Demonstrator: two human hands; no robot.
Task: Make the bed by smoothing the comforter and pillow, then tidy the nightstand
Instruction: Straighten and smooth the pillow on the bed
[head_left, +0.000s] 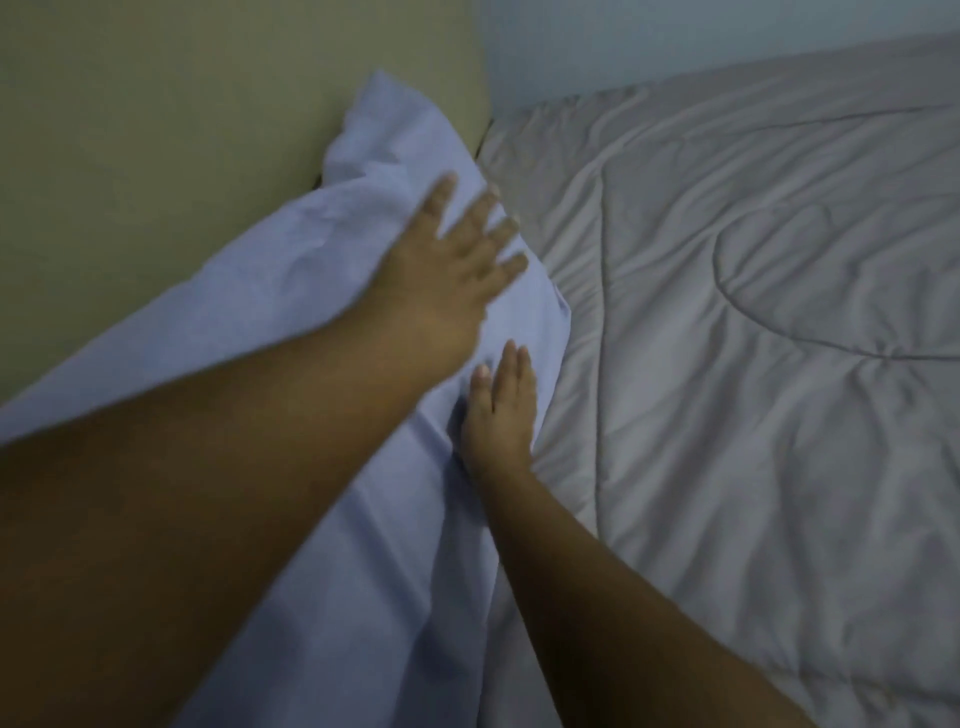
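A pale blue pillow (270, 291) leans against the tan headboard (156, 130) at the left of the bed. My left hand (447, 270) lies flat on the pillow's upper part, fingers spread and straight. My right hand (498, 415) presses on the pillow's lower right edge with its fingers straight and together, right where the pillow meets the comforter. The grey quilted comforter (753, 364) covers the rest of the bed and shows many creases. The nightstand is out of view.
A pale wall (675, 41) runs behind the bed at the top right. The headboard's edge meets the comforter near the top middle. My forearms cross the lower left of the view.
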